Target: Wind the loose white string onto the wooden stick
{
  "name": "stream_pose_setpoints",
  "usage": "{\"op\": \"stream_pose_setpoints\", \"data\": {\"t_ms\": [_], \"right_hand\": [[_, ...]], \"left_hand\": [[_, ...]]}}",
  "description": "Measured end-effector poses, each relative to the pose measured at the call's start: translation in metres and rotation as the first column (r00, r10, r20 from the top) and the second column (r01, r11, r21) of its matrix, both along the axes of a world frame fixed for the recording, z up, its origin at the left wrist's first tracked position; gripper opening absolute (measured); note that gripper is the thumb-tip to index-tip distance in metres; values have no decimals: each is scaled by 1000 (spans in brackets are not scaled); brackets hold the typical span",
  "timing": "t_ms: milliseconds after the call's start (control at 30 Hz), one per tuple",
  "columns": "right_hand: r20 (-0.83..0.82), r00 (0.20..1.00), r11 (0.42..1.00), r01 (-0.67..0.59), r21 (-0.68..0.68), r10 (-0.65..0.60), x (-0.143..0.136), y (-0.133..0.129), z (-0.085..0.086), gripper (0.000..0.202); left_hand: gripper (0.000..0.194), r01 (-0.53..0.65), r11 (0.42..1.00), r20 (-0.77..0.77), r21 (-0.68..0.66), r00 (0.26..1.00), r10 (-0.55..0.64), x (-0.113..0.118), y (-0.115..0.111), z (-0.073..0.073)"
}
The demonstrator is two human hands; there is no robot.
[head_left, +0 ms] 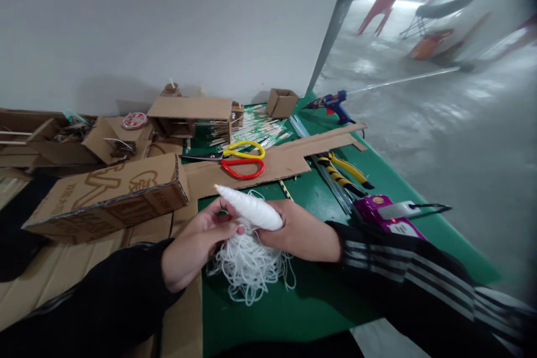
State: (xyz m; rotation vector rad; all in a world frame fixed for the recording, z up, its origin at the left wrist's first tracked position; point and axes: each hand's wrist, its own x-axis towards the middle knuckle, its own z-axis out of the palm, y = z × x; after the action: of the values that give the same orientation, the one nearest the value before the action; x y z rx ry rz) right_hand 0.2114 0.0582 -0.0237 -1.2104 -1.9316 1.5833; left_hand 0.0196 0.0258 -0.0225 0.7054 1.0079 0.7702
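My right hand (300,229) is wrapped round the thick end of a white cone of wound string (251,208), whose narrow tip points to the upper left. My left hand (212,229) is closed beside the cone, thumb and fingers pinched on the white string (247,265). Beneath both hands the loose string lies in a tangled heap on the green tabletop (272,319). Scissors with one yellow and one red handle (243,160) rest beyond the cone on a flat cardboard strip (285,158).
Left of my hands lies a long cardboard box (109,196). Thin sticks (251,128) are spread behind the scissors, near a small open cardboard box (282,102). On the right are a blue glue gun (331,105), yellow-and-black pliers (344,170) and a purple power strip (384,215).
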Motion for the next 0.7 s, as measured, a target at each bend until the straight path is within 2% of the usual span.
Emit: {"op": "stream_pose_setpoints", "data": {"t_ms": [67, 133, 200, 233, 300, 367, 400, 467, 567, 700], "right_hand": [[-6, 1000, 999, 2, -33, -2, 1, 1, 1, 14], [-6, 1000, 998, 0, -60, -1, 2, 0, 2, 14], [-4, 1000, 998, -8, -69, 7, 2, -1, 3, 15], [-4, 1000, 998, -8, -66, 8, 1, -2, 3, 15], [2, 1000, 999, -8, -51, 8, 1, -3, 4, 14], [6, 1000, 999, -9, -50, 9, 0, -3, 4, 13], [11, 1000, 998, -9, -60, 10, 0, -2, 4, 11], [10, 1000, 996, -11, -92, 12, 0, -2, 4, 8], [-5, 1000, 992, -10, -125, 9, 0, 0, 3, 7], [-26, 1000, 990, -21, -139, 18, 1, 2, 1, 7]], "left_hand": [[20, -5, 998, 33, -58, 999, 7, -1, 0, 2], [20, 83, 997, -23, -3, 996, -83, -3, 0, 2], [19, 220, 964, -264, 152, 949, -174, -5, 0, 3], [17, 296, 925, -444, 239, 880, -167, -6, -1, 4], [11, 448, 822, -749, 352, 662, -40, -6, -2, 8], [9, 571, 728, -874, 379, 478, 80, -6, -4, 12], [10, 613, 694, -896, 378, 431, 107, -6, -5, 13], [10, 664, 638, -907, 390, 397, 140, -6, -6, 13], [23, 701, 574, -901, 423, 391, 187, -6, -7, 9], [24, 685, 576, -894, 446, 371, 252, -6, -8, 5]]}}
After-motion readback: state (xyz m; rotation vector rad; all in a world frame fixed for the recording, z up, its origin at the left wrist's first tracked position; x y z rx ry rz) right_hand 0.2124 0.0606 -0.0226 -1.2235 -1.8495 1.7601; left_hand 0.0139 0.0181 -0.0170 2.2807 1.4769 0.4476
